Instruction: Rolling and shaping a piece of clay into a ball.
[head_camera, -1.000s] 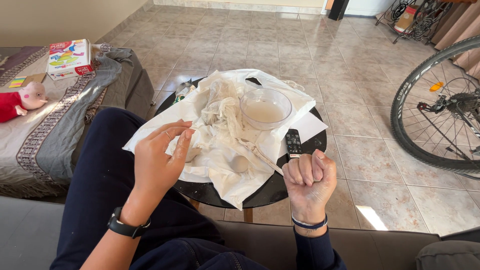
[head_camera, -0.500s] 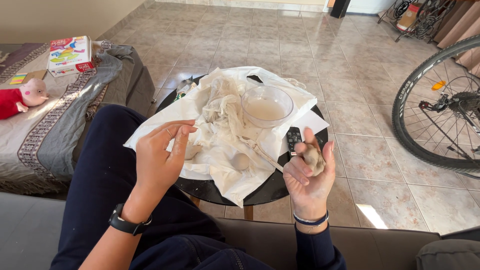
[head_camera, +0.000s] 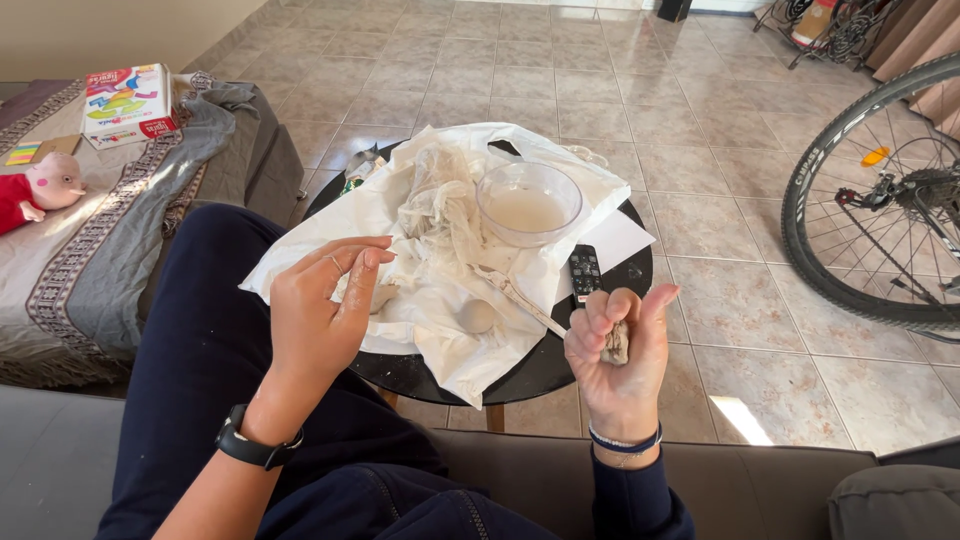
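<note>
Since a moment ago, the right hand (head_camera: 620, 355) is being uncurled from a fist, exposing a grey clay lump (head_camera: 616, 343) just right of the round black table (head_camera: 540, 370). Kneading is judged underway; fuller squeezing is called for next. Right fingers are being half-closed around the lump, while the left hand (head_camera: 318, 315), near the table's left edge, is being held loosely open and empty.

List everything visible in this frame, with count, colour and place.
Round table: one, black, centre.
Plastic sheet: one, white, over the table.
Bowl: one, clear, on the sheet.
Ball: one, grey, on the sheet.
Remote: one, black, table's right side.
Bicycle wheel: one, black, right.
Box: one, colourful, on the bed at left.
Plush toy: one, pink and red, far left.
Left hand: raised, fingers pinched.
Right hand: curled around a grey clay lump.
</note>
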